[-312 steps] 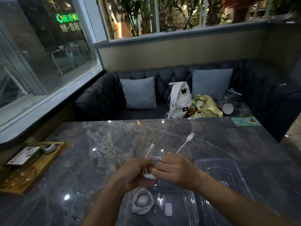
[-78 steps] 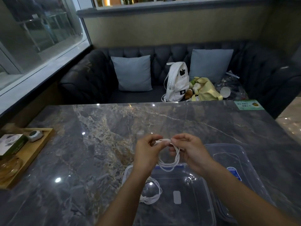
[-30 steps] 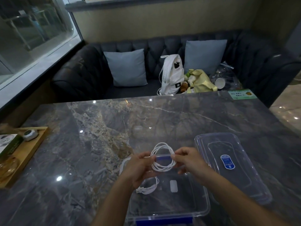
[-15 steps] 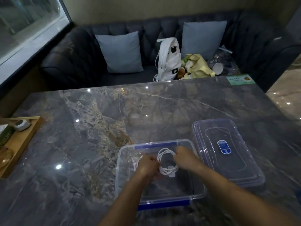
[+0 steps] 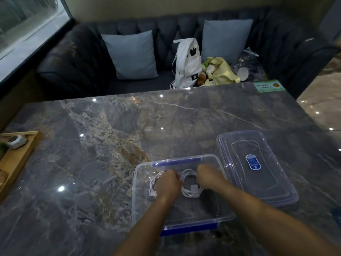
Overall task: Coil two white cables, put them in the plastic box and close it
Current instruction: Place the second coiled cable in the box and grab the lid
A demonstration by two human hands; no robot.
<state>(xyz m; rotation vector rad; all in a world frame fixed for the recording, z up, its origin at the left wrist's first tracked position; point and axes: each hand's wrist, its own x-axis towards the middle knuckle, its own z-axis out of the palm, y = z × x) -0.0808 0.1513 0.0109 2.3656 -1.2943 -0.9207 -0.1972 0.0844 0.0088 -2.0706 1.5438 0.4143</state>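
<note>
- Resting at the counter's (image 5: 110, 145) left edge, a wooden tray (image 5: 16, 159).
- Plastic box (image 5: 136, 200) sits open near the front edge, with the first coiled cable (image 5: 153, 182) in its left side.
- Left hand (image 5: 167, 183), fingers curled, grips the second coiled cable (image 5: 188, 191) inside the box.
- Right hand (image 5: 208, 179) pinches that coil's right side.
- Lid (image 5: 258, 182) lies just beside the box's right.

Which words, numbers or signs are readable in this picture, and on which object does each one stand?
No text here is readable.
Blue sticker on the clear lid: print too small to read.
Green card at the far right corner of the table: characters blurred.
White backpack: a black cat figure and a star, no legible words; the small line under the figure is unreadable.
</note>
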